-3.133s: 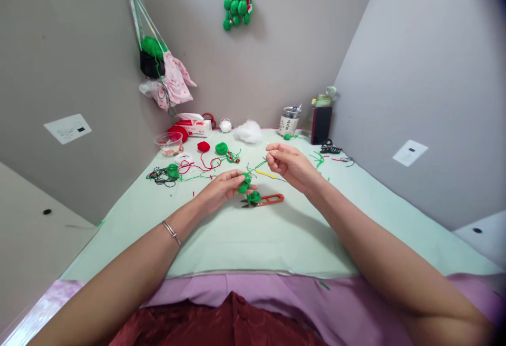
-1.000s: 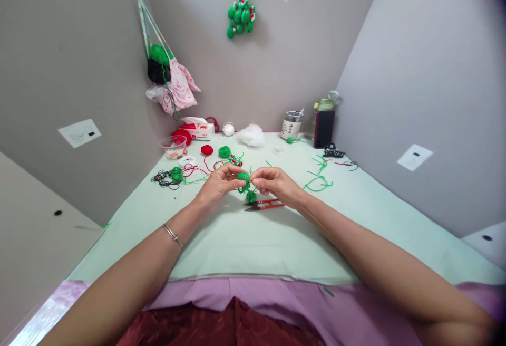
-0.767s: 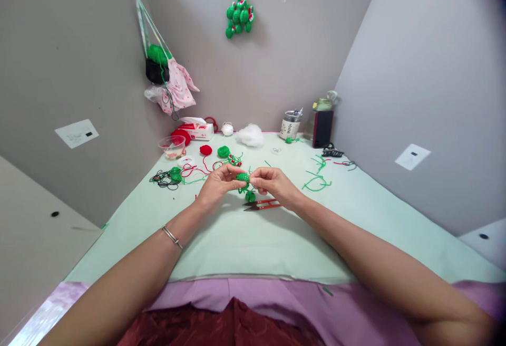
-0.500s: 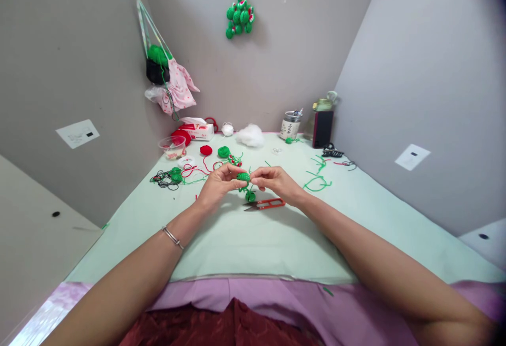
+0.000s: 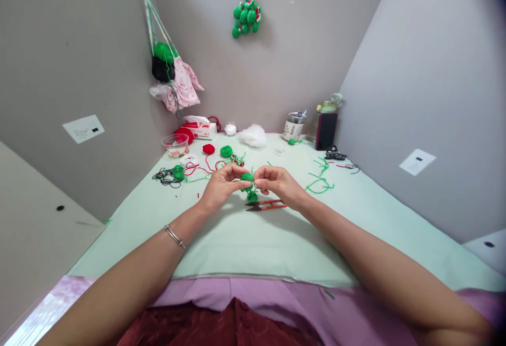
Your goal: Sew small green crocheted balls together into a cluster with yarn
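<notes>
While the left hand (image 5: 227, 181) pinches a small green crocheted piece (image 5: 247, 176) between thumb and fingers, the right hand (image 5: 279, 183) sits just beside it, thumb and fingertips pressed together at the piece's right side — on what is too fine to make out. The piece is held up over the middle of the table covered in pale mint cloth (image 5: 237, 253), well in from its left and right edges. Just below hangs or lies a small round green yarn bit (image 5: 252, 196); whether it is joined to the piece I cannot tell. Close by, metal thread snips with an orange handle (image 5: 272, 204) point their dark blades toward the table's left edge.

Those blades look like the nearest hazard: should the hands sink, a loose strand or a fingertip could meet the points. Too hard a tug from the right hand might pucker the stitches — and a slack left pinch could let the soft piece twist. Nearer the right edge, a loose loop of bright green yarn (image 5: 320, 190) could catch if the right arm swung outward.
</notes>
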